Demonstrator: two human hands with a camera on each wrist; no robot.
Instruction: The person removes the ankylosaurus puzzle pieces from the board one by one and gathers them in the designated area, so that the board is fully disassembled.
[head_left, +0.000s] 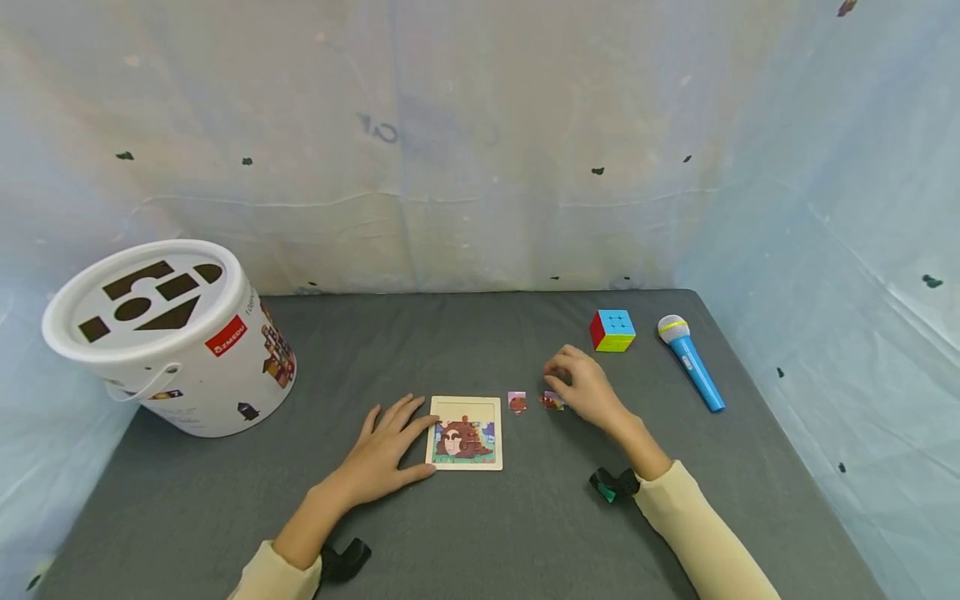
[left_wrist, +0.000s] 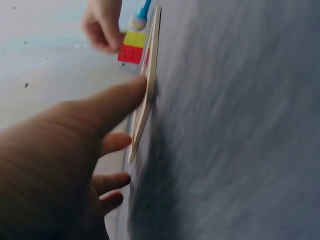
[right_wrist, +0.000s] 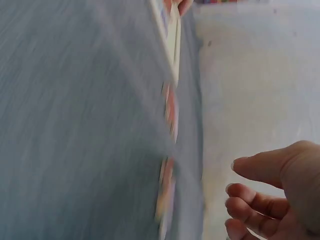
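The head camera looks forward and down from the near side over the tabletop (head_left: 480, 533). Low and close, the left wrist camera faces far right and the right one far left, both turned sideways, sharing the puzzle board (head_left: 467, 408)

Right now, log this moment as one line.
left hand: touching puzzle board | right hand: empty, near outer loose piece | inner loose piece: beside puzzle board | cube: beyond right hand

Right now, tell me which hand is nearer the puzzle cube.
Right. The right hand is just in front of the puzzle cube; the left hand is farther away, touching the left edge of the puzzle board.
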